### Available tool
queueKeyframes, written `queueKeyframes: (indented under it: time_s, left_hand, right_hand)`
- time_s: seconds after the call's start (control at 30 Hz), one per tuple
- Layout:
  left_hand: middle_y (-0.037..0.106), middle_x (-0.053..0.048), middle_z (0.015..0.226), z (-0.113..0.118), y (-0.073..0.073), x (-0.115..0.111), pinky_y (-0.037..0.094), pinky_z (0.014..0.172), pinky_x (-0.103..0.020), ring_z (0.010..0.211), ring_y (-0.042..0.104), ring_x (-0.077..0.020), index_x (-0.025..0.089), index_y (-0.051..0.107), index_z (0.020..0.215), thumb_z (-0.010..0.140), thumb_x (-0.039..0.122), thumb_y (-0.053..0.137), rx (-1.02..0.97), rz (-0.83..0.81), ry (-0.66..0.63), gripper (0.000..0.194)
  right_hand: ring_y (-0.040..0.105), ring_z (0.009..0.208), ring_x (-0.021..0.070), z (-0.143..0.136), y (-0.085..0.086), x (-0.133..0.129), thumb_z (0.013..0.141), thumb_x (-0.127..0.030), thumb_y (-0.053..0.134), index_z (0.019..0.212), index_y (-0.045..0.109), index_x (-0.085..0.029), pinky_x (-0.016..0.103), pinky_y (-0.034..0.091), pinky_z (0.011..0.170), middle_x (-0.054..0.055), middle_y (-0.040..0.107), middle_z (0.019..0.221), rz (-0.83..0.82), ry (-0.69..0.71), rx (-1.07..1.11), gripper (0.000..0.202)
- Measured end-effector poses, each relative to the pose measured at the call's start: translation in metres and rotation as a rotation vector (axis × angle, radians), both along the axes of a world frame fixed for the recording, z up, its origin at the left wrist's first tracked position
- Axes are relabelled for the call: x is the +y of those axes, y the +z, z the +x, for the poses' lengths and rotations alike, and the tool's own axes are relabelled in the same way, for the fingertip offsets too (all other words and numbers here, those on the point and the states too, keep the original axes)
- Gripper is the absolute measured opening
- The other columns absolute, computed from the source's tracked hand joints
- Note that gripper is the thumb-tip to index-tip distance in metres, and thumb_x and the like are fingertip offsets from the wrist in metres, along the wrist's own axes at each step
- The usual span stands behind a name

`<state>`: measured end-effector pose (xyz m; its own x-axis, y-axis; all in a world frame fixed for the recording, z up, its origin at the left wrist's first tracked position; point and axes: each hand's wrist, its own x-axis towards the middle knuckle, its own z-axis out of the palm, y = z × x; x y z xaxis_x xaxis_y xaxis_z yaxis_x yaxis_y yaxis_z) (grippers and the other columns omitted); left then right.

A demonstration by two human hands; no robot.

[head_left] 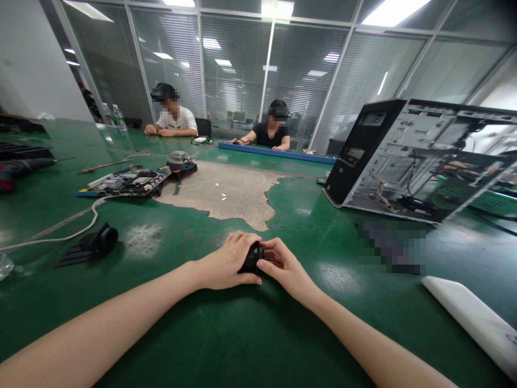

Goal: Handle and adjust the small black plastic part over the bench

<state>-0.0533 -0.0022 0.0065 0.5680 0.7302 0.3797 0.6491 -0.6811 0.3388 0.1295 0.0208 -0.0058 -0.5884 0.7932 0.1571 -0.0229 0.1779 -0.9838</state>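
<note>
Between both hands is a small black cylindrical part (pixel 251 257), low over the green table (pixel 258 334) in front of me. Whether it touches the tabletop I cannot tell. My left hand (pixel 230 261) wraps round its left side, with the thumb along the near side. The fingers and thumb of my right hand (pixel 283 264) close on its right end. Much of the part is covered by the fingers, so its exact kind does not show.
An open computer case (pixel 363 161) stands at the right, near a white slab (pixel 468 312). Circuit board (pixel 133 180), metal-topped fan-like part (pixel 180 160), black finned piece (pixel 97 242) and pale cable (pixel 95 213) lie left. A bare patch (pixel 230 188) marks the tabletop. Two people sit opposite.
</note>
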Motion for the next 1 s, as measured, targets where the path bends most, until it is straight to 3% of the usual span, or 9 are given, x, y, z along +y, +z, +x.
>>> queueKeyframes:
  time_s: [0.27, 0.5, 0.7, 0.83, 1.0]
  left_hand:
    - [0.043, -0.011, 0.116, 0.001, -0.0008, -0.0005, 0.032, 0.089, -0.041, 0.102, 0.039, -0.0248, 0.019, 0.03, 0.118, 0.073, 0.043, 0.061, 0.009, 0.026, 0.015, 0.06]
    - [0.044, -0.012, 0.117, 0.0016, -0.0013, 0.0006, 0.032, 0.089, -0.042, 0.102, 0.039, -0.0259, 0.018, 0.03, 0.12, 0.072, 0.045, 0.062, 0.025, 0.039, 0.015, 0.063]
    - [0.046, -0.011, 0.114, 0.0023, -0.0039, 0.002, 0.034, 0.087, -0.041, 0.099, 0.041, -0.0252, 0.018, 0.032, 0.116, 0.072, 0.027, 0.061, 0.038, 0.061, 0.038, 0.054]
    - [0.045, -0.011, 0.115, 0.003, -0.0034, 0.002, 0.034, 0.086, -0.04, 0.099, 0.041, -0.0253, 0.018, 0.033, 0.115, 0.072, 0.029, 0.062, 0.057, 0.07, 0.043, 0.053]
    - [0.046, -0.011, 0.114, 0.0031, -0.0046, 0.0025, 0.033, 0.086, -0.041, 0.099, 0.04, -0.0255, 0.018, 0.032, 0.117, 0.072, 0.029, 0.062, 0.057, 0.073, 0.054, 0.056]
  right_hand:
    - [0.053, 0.085, 0.013, -0.001, -0.0012, -0.0014, 0.076, -0.034, 0.058, 0.088, 0.046, -0.023, 0.03, 0.044, 0.077, -0.001, 0.051, 0.091, 0.022, -0.03, 0.022, 0.02]
    - [0.053, 0.088, 0.0149, -0.0017, -0.0025, 0.0005, 0.076, -0.033, 0.058, 0.094, 0.045, -0.022, 0.034, 0.044, 0.081, 0.002, 0.052, 0.094, 0.03, -0.022, -0.019, 0.025]
    - [0.052, 0.089, 0.014, 0.0007, -0.0017, -0.0023, 0.072, -0.032, 0.063, 0.092, 0.043, -0.024, 0.03, 0.046, 0.077, 0.0, 0.05, 0.094, 0.031, 0.024, 0.035, 0.029]
    - [0.052, 0.082, 0.0127, -0.0005, -0.0005, -0.0025, 0.076, -0.035, 0.059, 0.089, 0.044, -0.023, 0.028, 0.047, 0.071, -0.001, 0.05, 0.089, -0.004, -0.01, 0.04, 0.023]
    - [0.053, 0.086, 0.0146, -0.0023, -0.0022, -0.0005, 0.075, -0.033, 0.059, 0.095, 0.045, -0.022, 0.031, 0.048, 0.073, 0.002, 0.051, 0.096, 0.0, -0.033, 0.005, 0.027]
